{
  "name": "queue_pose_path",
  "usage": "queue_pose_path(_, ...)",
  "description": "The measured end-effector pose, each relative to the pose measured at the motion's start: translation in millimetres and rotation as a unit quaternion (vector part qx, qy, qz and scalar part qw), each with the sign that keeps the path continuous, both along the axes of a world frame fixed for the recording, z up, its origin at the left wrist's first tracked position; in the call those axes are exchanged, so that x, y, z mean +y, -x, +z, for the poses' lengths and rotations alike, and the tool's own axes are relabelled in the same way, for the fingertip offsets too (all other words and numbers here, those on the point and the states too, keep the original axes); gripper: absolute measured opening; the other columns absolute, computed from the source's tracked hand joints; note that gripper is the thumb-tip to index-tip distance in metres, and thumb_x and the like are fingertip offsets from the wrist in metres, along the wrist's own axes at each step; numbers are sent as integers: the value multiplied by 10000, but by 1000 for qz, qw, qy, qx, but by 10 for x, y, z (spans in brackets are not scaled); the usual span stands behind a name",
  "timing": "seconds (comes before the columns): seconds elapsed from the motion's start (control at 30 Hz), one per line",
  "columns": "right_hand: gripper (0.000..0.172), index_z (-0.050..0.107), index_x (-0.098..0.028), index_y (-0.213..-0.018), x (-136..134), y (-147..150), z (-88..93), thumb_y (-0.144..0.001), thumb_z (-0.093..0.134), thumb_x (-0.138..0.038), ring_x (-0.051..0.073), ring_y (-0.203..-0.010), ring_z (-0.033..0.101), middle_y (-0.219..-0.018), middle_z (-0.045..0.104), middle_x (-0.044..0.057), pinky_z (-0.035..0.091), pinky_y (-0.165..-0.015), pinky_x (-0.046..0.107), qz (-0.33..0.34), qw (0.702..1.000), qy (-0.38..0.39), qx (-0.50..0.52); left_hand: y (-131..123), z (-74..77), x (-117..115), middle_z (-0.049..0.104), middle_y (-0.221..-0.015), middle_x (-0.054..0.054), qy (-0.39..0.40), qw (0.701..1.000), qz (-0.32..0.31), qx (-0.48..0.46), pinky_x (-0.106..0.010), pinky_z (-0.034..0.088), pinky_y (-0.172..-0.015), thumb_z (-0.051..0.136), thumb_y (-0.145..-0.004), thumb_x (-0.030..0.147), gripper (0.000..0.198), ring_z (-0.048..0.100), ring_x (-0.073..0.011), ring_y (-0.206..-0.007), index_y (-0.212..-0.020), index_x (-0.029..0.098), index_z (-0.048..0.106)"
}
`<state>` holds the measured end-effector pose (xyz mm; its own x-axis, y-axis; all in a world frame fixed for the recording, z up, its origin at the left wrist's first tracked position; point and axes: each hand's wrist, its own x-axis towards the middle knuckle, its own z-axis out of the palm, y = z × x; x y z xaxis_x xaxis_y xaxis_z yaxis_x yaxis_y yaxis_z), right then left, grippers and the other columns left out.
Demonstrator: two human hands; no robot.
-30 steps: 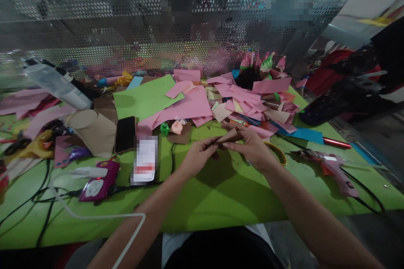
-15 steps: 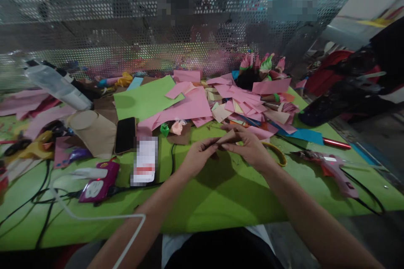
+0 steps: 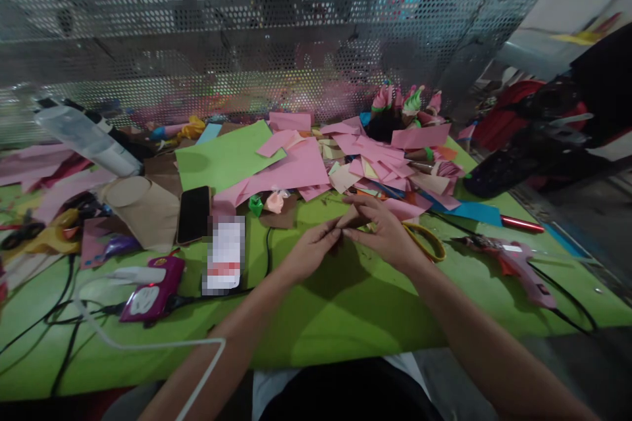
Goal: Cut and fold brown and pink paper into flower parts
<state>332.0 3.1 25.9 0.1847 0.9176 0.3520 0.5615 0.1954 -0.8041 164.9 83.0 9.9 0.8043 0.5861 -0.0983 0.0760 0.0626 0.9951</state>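
Note:
Over the near middle of the green table (image 3: 345, 322), both hands hold a small tan piece of sheet (image 3: 349, 217), apparently folded or rolled. My left hand (image 3: 313, 250) is closed, pinching its near edge with thumb and fingers. From the other side my right hand (image 3: 382, 230) closes round it, its fingers curled over the top. Fingers hide much of the piece, so its full shape cannot be made out. Right beside my right hand lies a yellow ring (image 3: 437, 243), like a tape roll. Pink sheets (image 3: 296, 168) and cut pieces are heaped just beyond the hands.
A pink glue gun (image 3: 530, 273) with a cord lies at right, near a red stick (image 3: 522, 223). Leftward are a black phone (image 3: 194, 214), a second phone (image 3: 226, 253), a magenta power strip (image 3: 154, 289) and a bottle (image 3: 89, 138). A perforated metal panel (image 3: 197, 46) stands behind.
The tan piece is tilted slightly more upright between my fingers, and my right fingers have shifted over it. The view has moved slightly; both hands stay in about the same place.

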Motion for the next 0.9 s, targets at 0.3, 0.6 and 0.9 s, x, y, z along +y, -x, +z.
queue_pose_path(0.3,76,752,-233,-844,7,-42,59,-807,696,-269,292,-1246,537,-1218,640,110,437,-1020,464,-19,999,5,45,0,-10,8,508,-718,12,-6,1000,3,0,-258,366,-646,580,-880,508,403,449,-135,-687,-1045,153,675)
queue_pose_path(0.6,60,698,-230,-777,18,-81,17,-775,719,-286,285,-1192,578,-1176,664,98,433,-1021,477,-54,995,-10,82,-9,7,26,537,-733,5,25,1000,11,-5,-263,387,-684,606,-858,499,373,473,-130,-691,-963,148,678)
queue_pose_path(0.9,42,719,-227,-811,-4,-37,67,-776,707,-246,269,-1174,594,-1207,670,98,441,-1020,460,-6,998,11,61,-10,10,-3,672,-810,-52,152,988,27,-6,-301,451,-759,635,-786,665,547,563,-162,-735,-940,148,723)
